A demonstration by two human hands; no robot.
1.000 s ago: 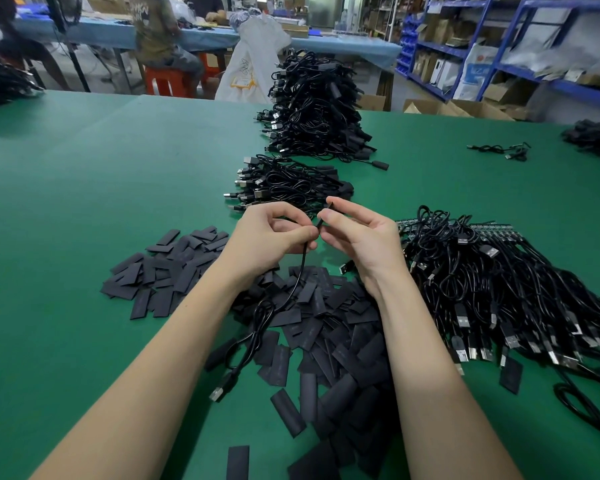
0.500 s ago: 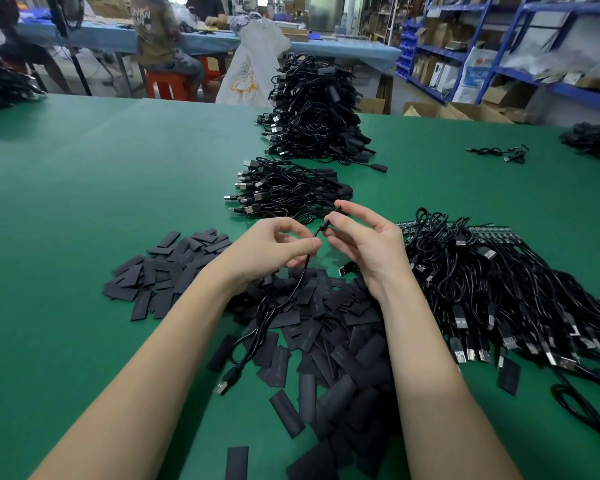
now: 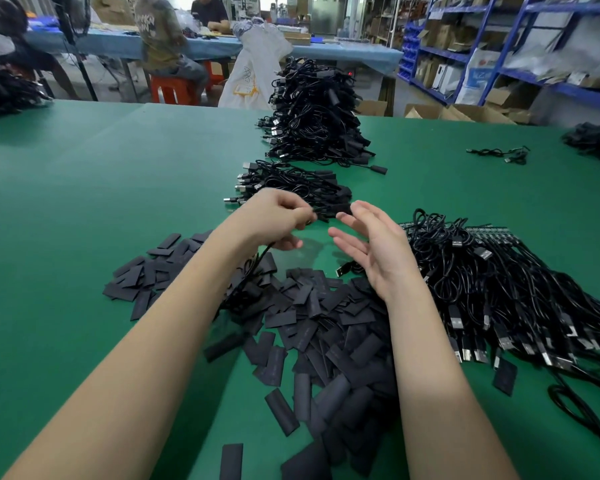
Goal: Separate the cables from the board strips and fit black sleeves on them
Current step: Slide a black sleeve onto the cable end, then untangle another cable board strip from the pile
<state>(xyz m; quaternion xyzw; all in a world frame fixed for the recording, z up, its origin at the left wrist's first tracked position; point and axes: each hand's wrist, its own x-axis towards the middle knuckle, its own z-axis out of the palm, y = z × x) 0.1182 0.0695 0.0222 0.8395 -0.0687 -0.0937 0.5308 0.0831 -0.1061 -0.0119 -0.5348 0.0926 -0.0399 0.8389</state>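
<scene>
My left hand [image 3: 274,216] pinches a thin black cable [image 3: 253,268] near its sleeved end, which points right above the table; the rest of the cable trails down under my left forearm. My right hand [image 3: 378,251] is beside it, fingers spread, holding nothing. Flat black sleeves [image 3: 319,327] lie heaped under my forearms. Cables still on their board strips [image 3: 499,289] lie in a pile to the right. A small pile of sleeved cables [image 3: 291,185] sits just beyond my hands.
A tall heap of cables [image 3: 316,116] stands further back on the green table [image 3: 101,188]. A loose cable [image 3: 499,154] and another pile [image 3: 596,142] lie far right. People sit at a blue table behind; shelves stand at right.
My right hand has let go of the cable's end and opened, drawing back to the right. My left hand has lifted the cable toward the small pile.
</scene>
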